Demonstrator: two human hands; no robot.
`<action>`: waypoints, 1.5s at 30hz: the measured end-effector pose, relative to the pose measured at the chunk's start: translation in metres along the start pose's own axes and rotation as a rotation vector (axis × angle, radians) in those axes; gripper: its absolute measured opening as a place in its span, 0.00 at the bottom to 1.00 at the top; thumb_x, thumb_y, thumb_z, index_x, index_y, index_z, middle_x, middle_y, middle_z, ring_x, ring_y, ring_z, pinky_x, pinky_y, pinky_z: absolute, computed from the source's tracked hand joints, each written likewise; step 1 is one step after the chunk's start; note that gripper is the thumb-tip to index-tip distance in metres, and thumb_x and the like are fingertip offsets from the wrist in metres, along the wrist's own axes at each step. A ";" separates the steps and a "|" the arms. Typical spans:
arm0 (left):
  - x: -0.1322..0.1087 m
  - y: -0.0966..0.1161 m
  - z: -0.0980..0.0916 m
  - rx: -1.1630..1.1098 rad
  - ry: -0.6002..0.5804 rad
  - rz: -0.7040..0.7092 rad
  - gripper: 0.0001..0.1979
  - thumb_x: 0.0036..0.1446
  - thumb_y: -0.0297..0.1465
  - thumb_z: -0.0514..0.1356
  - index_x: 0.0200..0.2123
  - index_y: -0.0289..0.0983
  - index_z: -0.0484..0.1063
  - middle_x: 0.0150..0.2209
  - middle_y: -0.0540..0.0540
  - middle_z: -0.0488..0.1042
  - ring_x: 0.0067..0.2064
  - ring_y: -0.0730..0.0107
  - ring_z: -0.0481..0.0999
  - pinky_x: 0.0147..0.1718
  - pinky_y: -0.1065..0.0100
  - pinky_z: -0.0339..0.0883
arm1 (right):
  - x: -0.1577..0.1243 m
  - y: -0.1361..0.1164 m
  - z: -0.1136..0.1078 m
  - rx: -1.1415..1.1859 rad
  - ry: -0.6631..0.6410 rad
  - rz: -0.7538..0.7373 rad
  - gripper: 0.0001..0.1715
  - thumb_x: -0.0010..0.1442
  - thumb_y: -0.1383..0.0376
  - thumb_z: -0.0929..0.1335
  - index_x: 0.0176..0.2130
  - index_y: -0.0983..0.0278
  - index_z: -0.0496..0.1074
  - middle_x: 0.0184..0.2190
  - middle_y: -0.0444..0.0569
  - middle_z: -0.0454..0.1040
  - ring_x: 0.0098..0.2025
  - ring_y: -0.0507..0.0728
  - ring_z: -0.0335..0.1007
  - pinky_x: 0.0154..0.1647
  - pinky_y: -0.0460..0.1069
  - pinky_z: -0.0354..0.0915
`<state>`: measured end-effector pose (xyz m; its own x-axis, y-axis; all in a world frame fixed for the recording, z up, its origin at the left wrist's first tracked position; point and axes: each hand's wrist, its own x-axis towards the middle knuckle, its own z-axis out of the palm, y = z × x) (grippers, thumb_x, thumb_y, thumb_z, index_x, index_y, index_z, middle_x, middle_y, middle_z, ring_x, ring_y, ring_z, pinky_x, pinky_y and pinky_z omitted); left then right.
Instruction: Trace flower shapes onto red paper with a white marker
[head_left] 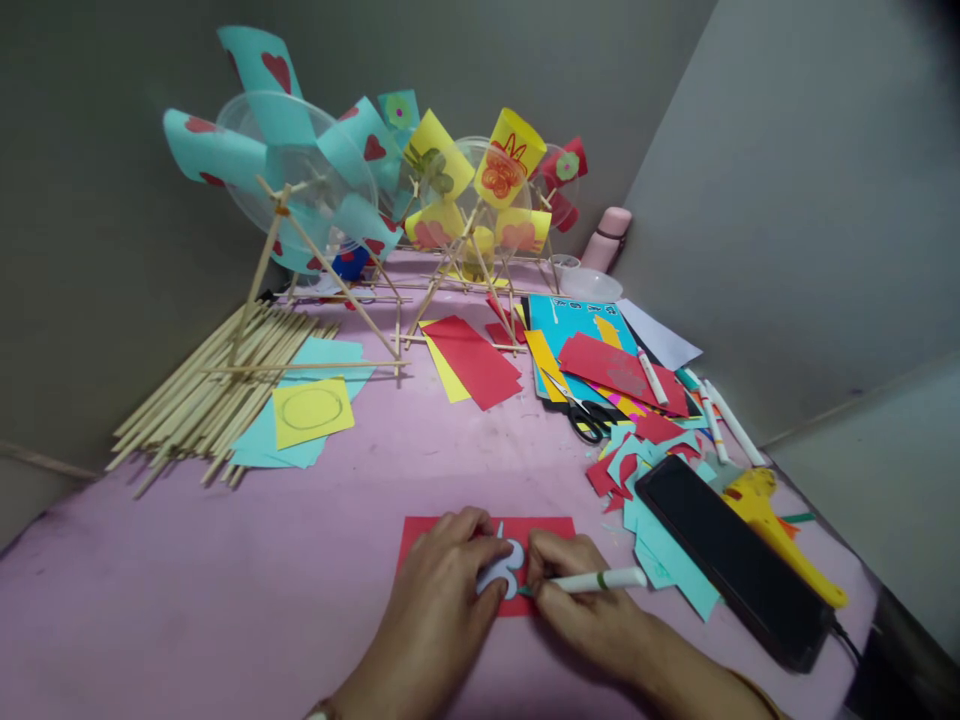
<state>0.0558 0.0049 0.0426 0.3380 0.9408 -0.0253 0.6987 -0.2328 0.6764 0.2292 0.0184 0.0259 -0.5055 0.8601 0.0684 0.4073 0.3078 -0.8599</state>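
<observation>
A red paper sheet (555, 527) lies flat near the front of the pink table (300, 560). On it rests a small white heart-shaped template (504, 573). My left hand (442, 590) presses its fingers down on the template and the sheet. My right hand (577, 595) grips a white marker pen (600, 580) with a green band, its tip at the template's right edge.
A black phone (739, 560) and a yellow glue gun (780, 530) lie at the right among teal and red paper scraps. Scissors (585, 410), markers and coloured sheets sit behind them. Wooden sticks (202, 390) lie at left; paper windmills (300, 170) stand at the back.
</observation>
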 end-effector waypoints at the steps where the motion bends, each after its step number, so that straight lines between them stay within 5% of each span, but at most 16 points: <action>1: 0.000 -0.001 0.001 0.000 0.006 0.004 0.13 0.52 0.21 0.56 0.36 0.43 0.76 0.40 0.48 0.70 0.44 0.63 0.69 0.42 0.62 0.62 | 0.000 0.000 0.000 0.009 0.003 0.001 0.08 0.46 0.73 0.58 0.23 0.60 0.55 0.18 0.38 0.58 0.21 0.51 0.54 0.23 0.46 0.49; 25: 0.001 -0.011 0.007 0.025 0.013 0.029 0.14 0.58 0.22 0.58 0.43 0.45 0.76 0.41 0.47 0.72 0.43 0.63 0.70 0.41 0.62 0.64 | -0.001 -0.006 -0.002 0.088 0.043 0.012 0.06 0.48 0.71 0.57 0.23 0.60 0.57 0.18 0.40 0.61 0.21 0.52 0.57 0.23 0.46 0.52; 45: 0.000 -0.005 0.001 0.020 -0.063 -0.034 0.11 0.60 0.25 0.57 0.38 0.45 0.76 0.41 0.48 0.72 0.44 0.62 0.69 0.41 0.61 0.63 | 0.004 -0.014 0.001 0.058 -0.110 0.011 0.05 0.53 0.66 0.57 0.25 0.60 0.56 0.18 0.38 0.55 0.19 0.51 0.53 0.22 0.46 0.51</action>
<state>0.0526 0.0063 0.0385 0.3523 0.9311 -0.0946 0.7228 -0.2066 0.6594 0.2204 0.0169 0.0379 -0.5832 0.8123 0.0057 0.3701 0.2720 -0.8883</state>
